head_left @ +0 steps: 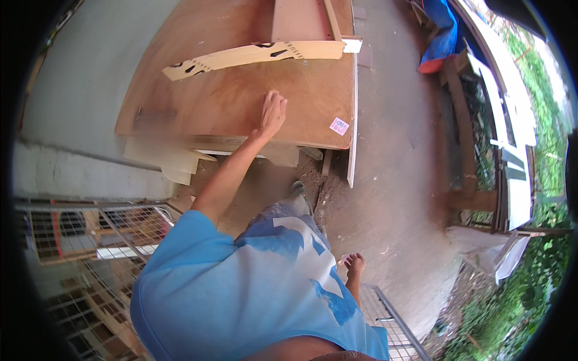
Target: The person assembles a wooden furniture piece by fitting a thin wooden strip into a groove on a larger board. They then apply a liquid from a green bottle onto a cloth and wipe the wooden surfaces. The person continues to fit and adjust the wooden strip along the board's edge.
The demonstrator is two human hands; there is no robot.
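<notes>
My left hand (pixel 274 114) is over the brown wooden tabletop (pixel 229 108), its fingers loosely bent and nothing visible in them. Whether it touches the surface I cannot tell. Beyond it lies a long pale wooden strip (pixel 253 58) with dark printing, slanting across the top. Further back a flat pinkish board (pixel 298 21) rests on the table with a narrow wooden strip (pixel 332 19) along its right edge. My right hand (pixel 354 263) hangs low beside my body, fingers loosely curled and a little apart, with no held object that I can make out.
A small pink-and-white sticker (pixel 339 126) is near the table's front right corner. Wire mesh racks (pixel 96 234) stand at the left, below a pale wall (pixel 78 84). Concrete floor (pixel 397 180) runs along the right, past a wooden frame (pixel 463 132) with a blue tarp (pixel 442 36).
</notes>
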